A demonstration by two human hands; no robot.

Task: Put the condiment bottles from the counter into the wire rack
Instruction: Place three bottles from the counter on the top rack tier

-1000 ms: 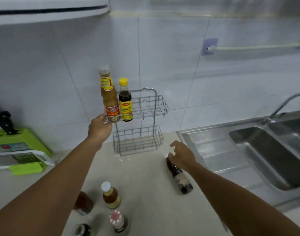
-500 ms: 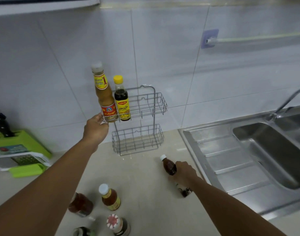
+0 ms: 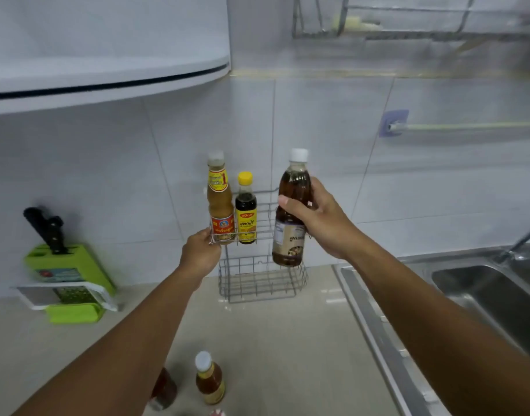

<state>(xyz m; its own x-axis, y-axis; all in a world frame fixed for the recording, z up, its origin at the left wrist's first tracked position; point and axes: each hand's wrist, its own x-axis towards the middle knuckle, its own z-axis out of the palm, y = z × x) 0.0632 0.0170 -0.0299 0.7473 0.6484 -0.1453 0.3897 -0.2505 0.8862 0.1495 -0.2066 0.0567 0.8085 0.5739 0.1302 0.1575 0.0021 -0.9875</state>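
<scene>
A two-tier wire rack stands against the tiled wall. Its upper basket holds a tall orange sauce bottle and a dark bottle with a yellow cap. My left hand grips the upper basket's front left corner. My right hand holds a brown bottle with a white cap upright in the air, in front of the rack's right side. On the counter near me stand a small amber bottle with a white cap and a dark bottle partly hidden by my left arm.
A green knife block with a grater in front sits on the counter at left. A steel sink with a tap lies to the right. A range hood hangs above left, and a dish rack above right.
My right hand has lifted the brown bottle from the counter up to the rack's upper tier. The camera has tilted upward. My left hand stays on the rack.
</scene>
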